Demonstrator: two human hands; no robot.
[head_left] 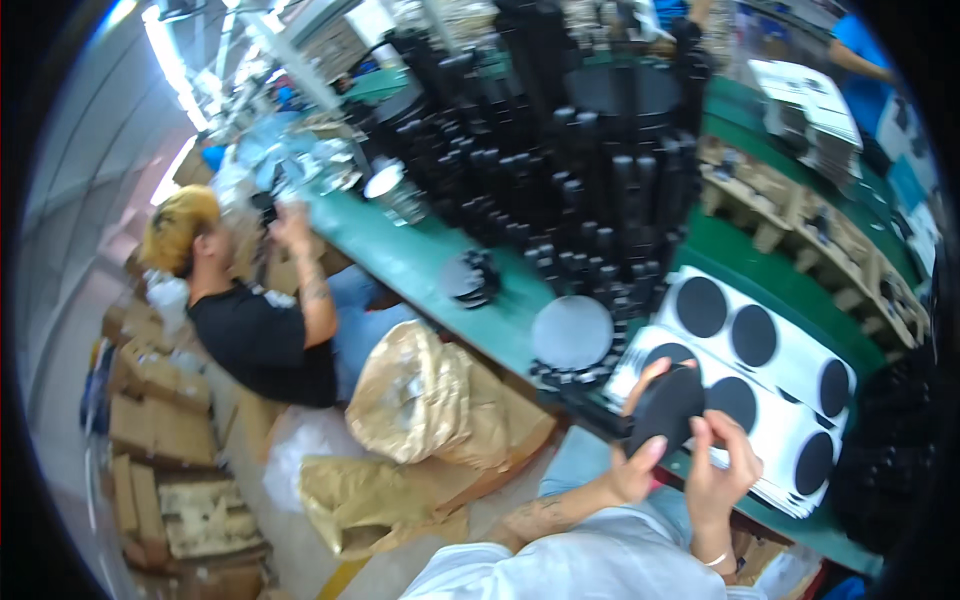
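A black round disc [668,408] is held up, tilted, in front of me above the green bench. My left hand [634,470] grips it, with the thumb on the near face and fingers curled round the far edge. At the disc's right edge, my right hand [728,458] pinches with bent fingers; whether a thin layer lies between them cannot be made out. Just beyond both hands lies a stack of white sheets [785,402] bearing several black round pads [753,335]. A grey-topped round piece [572,332] stands on the bench left of the sheets.
Many black upright parts [600,190], blurred, crowd the bench [400,255]. Further left are a small disc stack [470,278] and a metal tin [395,193]. A paper sack [410,395] and cardboard boxes [160,430] stand on the floor. A co-worker [265,335] works at left.
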